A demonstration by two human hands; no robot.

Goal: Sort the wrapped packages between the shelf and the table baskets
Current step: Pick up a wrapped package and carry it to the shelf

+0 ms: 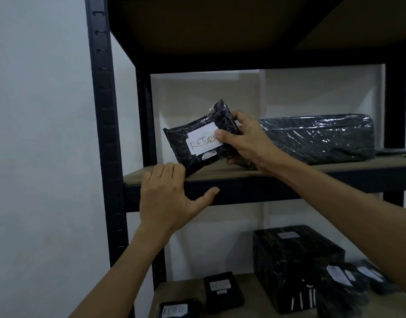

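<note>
right hand [245,143] clamps small black film-wrapped package with white RETURN label [197,136], tilted just over upper board of dark metal shelf [289,167] | left hand [167,193] spread, gripping shelf edge, holds nothing | progress: partial; several wrapped packages [296,265] remain below; baskets unseen
</note>
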